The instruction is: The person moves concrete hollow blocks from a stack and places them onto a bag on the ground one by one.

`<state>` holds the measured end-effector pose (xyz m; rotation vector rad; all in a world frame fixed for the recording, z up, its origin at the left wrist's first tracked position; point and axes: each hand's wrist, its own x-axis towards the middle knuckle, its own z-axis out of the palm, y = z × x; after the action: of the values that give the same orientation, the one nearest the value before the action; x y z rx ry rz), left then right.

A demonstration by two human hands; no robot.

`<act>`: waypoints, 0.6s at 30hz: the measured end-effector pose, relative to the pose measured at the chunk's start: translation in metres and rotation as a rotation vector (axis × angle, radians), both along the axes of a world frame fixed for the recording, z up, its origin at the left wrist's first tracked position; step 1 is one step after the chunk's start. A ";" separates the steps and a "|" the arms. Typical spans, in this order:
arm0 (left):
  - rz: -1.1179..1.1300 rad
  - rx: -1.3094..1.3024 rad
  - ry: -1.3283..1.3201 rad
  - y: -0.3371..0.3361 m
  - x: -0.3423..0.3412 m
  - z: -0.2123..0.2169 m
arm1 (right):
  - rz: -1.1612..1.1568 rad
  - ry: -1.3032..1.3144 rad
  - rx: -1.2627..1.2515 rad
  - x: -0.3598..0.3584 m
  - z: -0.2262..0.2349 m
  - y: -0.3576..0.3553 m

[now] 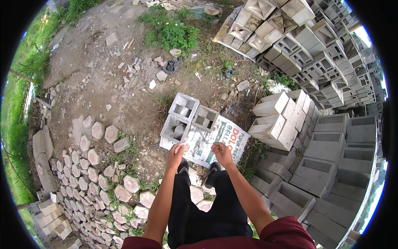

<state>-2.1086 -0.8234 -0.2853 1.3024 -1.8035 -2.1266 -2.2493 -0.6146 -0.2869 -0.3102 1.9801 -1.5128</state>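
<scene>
Just in front of my feet, three grey hollow concrete blocks stand close together on a white printed sheet (pixel 195 152). One is the far block (pixel 183 106), one the near-left block (pixel 175 128), and a lower one the right block (pixel 205 118). My left hand (pixel 175 154) is by the near corner of the near-left block, its fingers loosely bent; contact with the block cannot be made out. Over the sheet hovers my right hand (pixel 222 153), fingers slightly curled and apart, holding nothing visible.
Stacked pale blocks (pixel 275 118) and rows of grey hollow blocks (pixel 317 176) rise on the right. More decorative blocks (pixel 269 25) are piled at the far right. Hexagonal pavers (pixel 93 155) cover the ground at left. Rubble and a leafy plant (pixel 172 31) lie ahead.
</scene>
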 end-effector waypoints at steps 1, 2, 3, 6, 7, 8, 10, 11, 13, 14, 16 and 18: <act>-0.012 0.016 -0.005 0.005 0.016 0.039 | 0.077 -0.040 0.007 0.012 0.032 0.007; -0.015 0.022 -0.004 0.007 0.032 0.077 | 0.060 -0.079 -0.019 0.027 0.066 0.008; -0.027 0.033 -0.005 0.008 0.053 0.107 | 0.095 -0.057 -0.020 0.040 0.105 0.008; -0.041 0.021 0.048 0.011 0.090 0.189 | 0.148 -0.091 -0.120 0.064 0.190 0.014; -0.006 0.008 0.074 0.015 0.103 0.215 | 0.181 -0.120 -0.164 0.070 0.206 0.013; 0.035 -0.042 0.108 0.018 0.115 0.228 | 0.216 -0.151 -0.205 0.075 0.220 0.011; 0.127 -0.135 0.144 0.033 0.150 0.252 | 0.372 -0.069 -0.207 0.092 0.246 0.007; 0.232 -0.148 0.175 0.044 0.160 0.264 | 0.454 -0.049 -0.156 0.091 0.264 0.006; 0.439 -0.117 0.248 0.077 0.188 0.280 | 0.606 0.006 -0.142 0.099 0.271 0.009; 0.548 -0.110 0.294 0.093 0.203 0.287 | 0.691 0.065 -0.124 0.106 0.274 0.008; 0.704 -0.138 0.231 0.137 0.237 0.300 | 0.857 0.119 -0.083 0.125 0.283 0.005; 0.877 -0.115 0.232 0.183 0.267 0.303 | 0.961 0.025 -0.044 0.145 0.285 0.004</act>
<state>-1.8414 -0.6406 0.0175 1.3803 -0.9597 -1.5636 -2.1044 -0.6109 -0.0017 -1.1086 1.4382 -0.9053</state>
